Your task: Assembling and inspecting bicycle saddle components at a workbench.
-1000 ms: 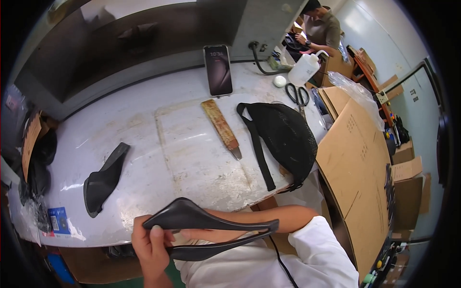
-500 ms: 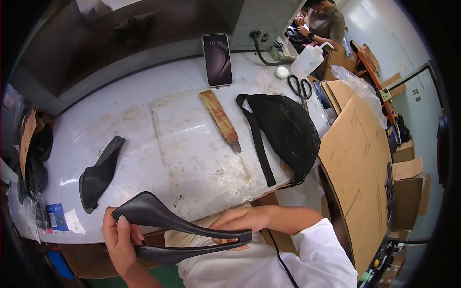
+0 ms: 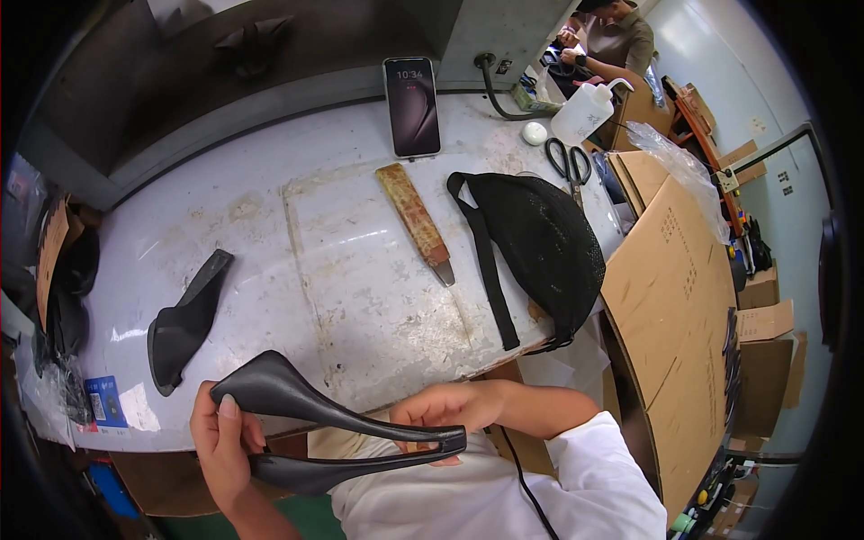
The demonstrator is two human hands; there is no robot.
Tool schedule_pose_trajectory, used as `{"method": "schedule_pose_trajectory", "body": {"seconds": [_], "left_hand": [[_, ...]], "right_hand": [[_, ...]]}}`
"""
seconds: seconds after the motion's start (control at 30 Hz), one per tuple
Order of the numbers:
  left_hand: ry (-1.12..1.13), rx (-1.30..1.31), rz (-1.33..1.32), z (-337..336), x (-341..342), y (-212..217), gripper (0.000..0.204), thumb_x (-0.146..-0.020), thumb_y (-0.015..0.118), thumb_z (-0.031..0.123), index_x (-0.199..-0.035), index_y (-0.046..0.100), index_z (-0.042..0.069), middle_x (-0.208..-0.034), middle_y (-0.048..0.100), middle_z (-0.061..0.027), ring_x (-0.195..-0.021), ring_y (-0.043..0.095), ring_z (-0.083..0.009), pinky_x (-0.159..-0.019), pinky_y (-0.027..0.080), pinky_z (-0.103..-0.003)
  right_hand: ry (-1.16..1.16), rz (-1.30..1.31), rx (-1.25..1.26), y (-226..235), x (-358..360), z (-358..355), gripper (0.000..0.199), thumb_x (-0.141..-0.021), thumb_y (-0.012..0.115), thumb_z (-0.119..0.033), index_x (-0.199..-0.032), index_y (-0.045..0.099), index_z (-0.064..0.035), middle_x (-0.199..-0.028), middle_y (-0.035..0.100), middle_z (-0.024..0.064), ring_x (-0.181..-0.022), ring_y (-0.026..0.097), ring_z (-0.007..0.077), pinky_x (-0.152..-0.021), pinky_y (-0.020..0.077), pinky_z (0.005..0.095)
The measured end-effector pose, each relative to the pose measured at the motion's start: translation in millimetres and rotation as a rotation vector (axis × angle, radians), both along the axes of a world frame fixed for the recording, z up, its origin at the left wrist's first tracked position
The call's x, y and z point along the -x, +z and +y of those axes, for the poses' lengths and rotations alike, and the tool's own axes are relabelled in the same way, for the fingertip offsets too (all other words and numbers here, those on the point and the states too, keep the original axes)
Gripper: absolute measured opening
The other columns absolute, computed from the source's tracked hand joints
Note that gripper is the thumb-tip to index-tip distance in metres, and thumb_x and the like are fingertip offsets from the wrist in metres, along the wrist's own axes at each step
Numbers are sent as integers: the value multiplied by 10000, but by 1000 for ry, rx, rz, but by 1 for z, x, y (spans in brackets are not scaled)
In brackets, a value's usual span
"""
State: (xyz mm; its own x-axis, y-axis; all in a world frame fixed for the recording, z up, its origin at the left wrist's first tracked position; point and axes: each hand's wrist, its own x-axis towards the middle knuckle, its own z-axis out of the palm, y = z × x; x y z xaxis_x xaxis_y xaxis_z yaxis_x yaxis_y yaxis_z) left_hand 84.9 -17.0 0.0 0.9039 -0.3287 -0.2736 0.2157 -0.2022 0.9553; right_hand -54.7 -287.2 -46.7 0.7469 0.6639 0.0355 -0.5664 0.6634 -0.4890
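Observation:
A glossy black forked piece (image 3: 310, 407), shaped like a split bicycle saddle, is held level between my hands over the near table edge. Its two wide, flared arms point left and join at a narrow, slotted end on the right. My left hand (image 3: 222, 438) grips the wide end, thumb on top of the upper arm. Curled behind the narrow end, my right hand (image 3: 447, 407) has its fingers partly hidden by the piece; some show through the slot. A smaller black curved piece (image 3: 189, 319) lies on the table beyond my left hand.
On the worn white table (image 3: 261, 315) lie a knife with a wrapped handle (image 3: 412, 211), a black mesh pouch with a strap (image 3: 531, 252) and black scissors (image 3: 569, 164). A phone (image 3: 412, 108) leans at the back. Cardboard (image 3: 670, 306) stands right; a person (image 3: 621, 40) works behind.
The forked piece and both hands have shifted very slightly left, its narrow end a little higher. The grip looks the same, and things on the table have stayed put.

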Motion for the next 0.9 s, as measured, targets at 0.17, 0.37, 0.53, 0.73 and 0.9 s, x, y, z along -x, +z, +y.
{"method": "schedule_pose_trajectory", "body": {"seconds": [0.17,0.37,0.53,0.73,0.9], "left_hand": [[-46,7,28,-1,0,-6,251,-994,507,292,-942,526,47,-564,513,-3,-451,439,-35,-418,307,-167],[-53,-31,65,-1,-2,-6,237,-989,516,278,-934,530,48,-577,526,-2,-467,449,-38,-427,322,-176],[4,-17,24,-4,1,-4,237,-990,517,274,-920,526,47,-590,517,-3,-471,443,-40,-423,315,-182],[142,47,-233,4,4,-9,240,-1013,484,260,-947,524,33,-594,497,11,-457,409,-33,-416,289,-171],[150,-43,-104,14,-10,-10,226,-1013,495,273,-1021,546,54,-600,509,11,-451,395,-26,-417,283,-163]], "right_hand": [[-58,-61,132,-9,2,9,202,-931,582,-5,-1112,541,73,-989,594,73,-738,585,102,-597,470,239],[-91,-101,350,9,-4,3,175,-993,561,-160,-1010,568,14,-809,566,10,-678,536,50,-584,449,218],[-125,-154,321,3,-1,1,185,-998,553,-177,-955,547,2,-772,547,-3,-649,524,49,-573,439,214],[-287,-125,525,19,3,-6,120,-1003,502,-125,-954,509,-16,-741,541,1,-642,530,56,-583,428,216],[-217,-150,1022,25,40,-40,151,-986,528,-127,-1114,532,-47,-748,641,78,-679,608,71,-625,432,174]]}}
